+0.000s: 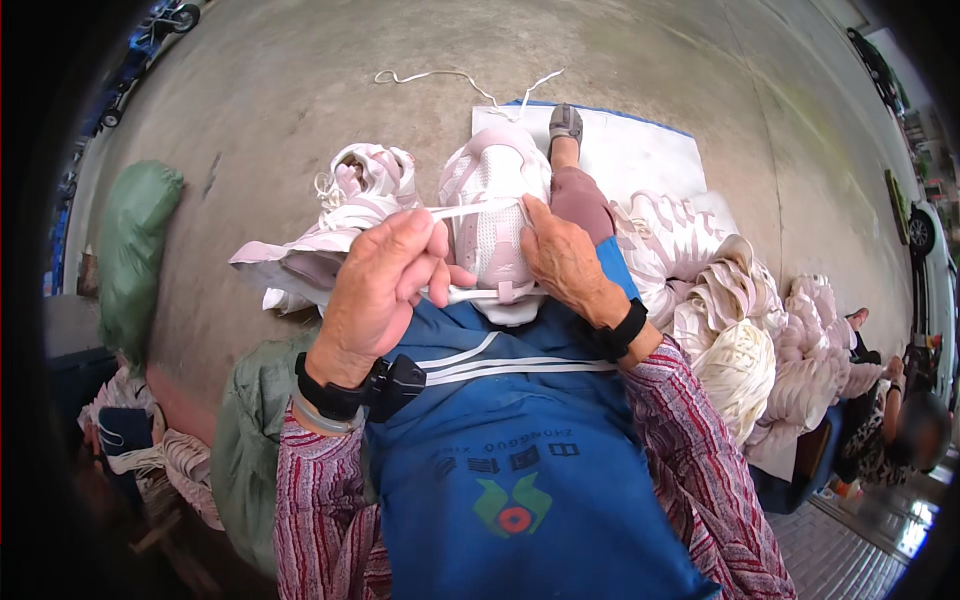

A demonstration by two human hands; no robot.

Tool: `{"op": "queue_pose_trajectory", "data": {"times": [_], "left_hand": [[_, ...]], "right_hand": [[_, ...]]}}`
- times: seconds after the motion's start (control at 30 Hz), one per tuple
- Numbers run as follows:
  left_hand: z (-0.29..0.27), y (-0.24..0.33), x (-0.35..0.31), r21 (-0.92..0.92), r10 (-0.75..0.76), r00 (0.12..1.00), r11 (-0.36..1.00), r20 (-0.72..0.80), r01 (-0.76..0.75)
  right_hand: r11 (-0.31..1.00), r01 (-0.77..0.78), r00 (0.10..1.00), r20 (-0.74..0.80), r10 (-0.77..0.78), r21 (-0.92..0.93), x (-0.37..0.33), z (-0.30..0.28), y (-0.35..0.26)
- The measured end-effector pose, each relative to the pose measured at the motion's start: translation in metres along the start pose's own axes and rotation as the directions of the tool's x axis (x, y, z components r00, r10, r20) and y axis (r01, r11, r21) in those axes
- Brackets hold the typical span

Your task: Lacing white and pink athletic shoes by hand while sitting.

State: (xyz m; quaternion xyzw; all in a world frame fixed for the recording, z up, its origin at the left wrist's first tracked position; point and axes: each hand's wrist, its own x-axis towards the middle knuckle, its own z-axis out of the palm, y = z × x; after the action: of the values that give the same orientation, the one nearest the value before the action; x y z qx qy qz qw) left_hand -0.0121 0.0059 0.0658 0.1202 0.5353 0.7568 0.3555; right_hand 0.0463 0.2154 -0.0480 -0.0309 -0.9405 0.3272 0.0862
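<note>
A pink and white mesh shoe upper lies over my lap, its toe end pointing away from me. A flat white shoelace is stretched across it between my two hands. My left hand, just left of the upper, is closed, thumb and forefinger pinching one part of the lace. My right hand rests against the upper's right side, its fingertips pressed together on the lace where it meets the upper. Another stretch of lace runs across the near end of the upper, partly behind my left fingers. More white laces lie across my blue apron.
Pink and white uppers lie at my left. To the right are piled uppers and a bundle of cream laces. A white sheet and a loose lace lie ahead. Green sacks stand left; another person sits far right.
</note>
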Motion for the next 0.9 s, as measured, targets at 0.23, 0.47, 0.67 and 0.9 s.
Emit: {"op": "queue_pose_trajectory", "data": {"times": [0.23, 0.47, 0.67, 0.9], "left_hand": [[0.011, 0.024, -0.009, -0.086, 0.130, 0.987, 0.987, -0.090, -0.138], [0.010, 0.031, -0.017, -0.252, 0.112, 0.981, 0.956, -0.160, -0.151], [0.007, 0.018, -0.048, -0.150, 0.044, 0.999, 0.988, -0.016, -0.046], [0.033, 0.008, -0.073, 0.289, -0.225, 0.967, 0.940, 0.120, 0.183]], "right_hand": [[0.949, -0.089, 0.996, 0.002, 0.092, 0.304, -0.007, -0.026, 0.013], [0.203, -0.506, 0.799, 0.367, 0.477, 0.838, -0.047, -0.067, -0.002], [-0.015, -0.412, 0.747, 0.348, 0.567, 0.911, -0.049, -0.055, -0.001], [-0.382, -0.276, 0.849, 0.410, 0.333, 0.882, -0.047, -0.064, 0.003]]}}
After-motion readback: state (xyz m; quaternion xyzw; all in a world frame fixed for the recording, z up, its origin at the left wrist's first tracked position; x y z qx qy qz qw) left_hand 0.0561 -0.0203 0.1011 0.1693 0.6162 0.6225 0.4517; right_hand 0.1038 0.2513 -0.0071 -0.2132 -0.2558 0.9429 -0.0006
